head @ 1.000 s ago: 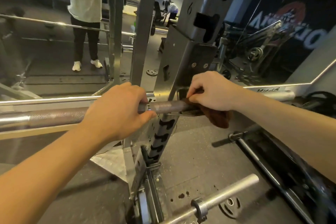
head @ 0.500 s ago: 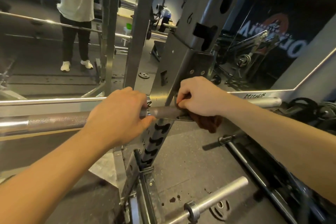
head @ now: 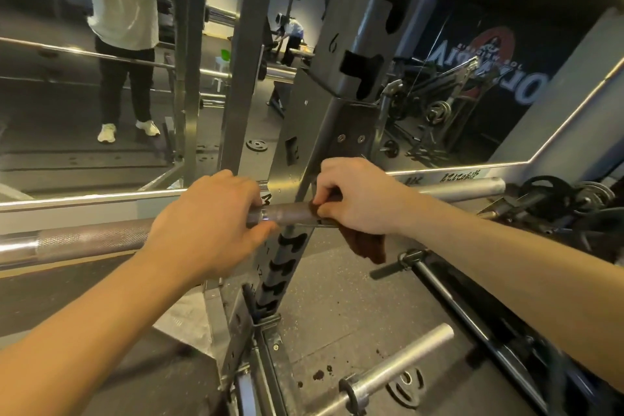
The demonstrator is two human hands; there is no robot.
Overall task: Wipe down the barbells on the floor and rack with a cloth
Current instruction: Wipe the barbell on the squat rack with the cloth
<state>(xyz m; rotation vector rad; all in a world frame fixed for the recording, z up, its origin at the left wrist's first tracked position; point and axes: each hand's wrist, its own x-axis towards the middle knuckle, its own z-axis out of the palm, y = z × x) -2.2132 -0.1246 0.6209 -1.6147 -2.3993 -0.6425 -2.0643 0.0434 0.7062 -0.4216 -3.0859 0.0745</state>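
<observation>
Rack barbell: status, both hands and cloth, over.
Left hand grips barbell. Right hand pinches cloth on barbell, cloth tail hanging below. Upright stands close behind, between the hands.

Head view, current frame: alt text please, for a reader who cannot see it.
A person's left hand grips a barbell on the rack while the right hand pinches a brown cloth around the bar, just beside the rack upright. A second barbell lies on the gym floor below, and a person in a white shirt stands in the background.
</observation>
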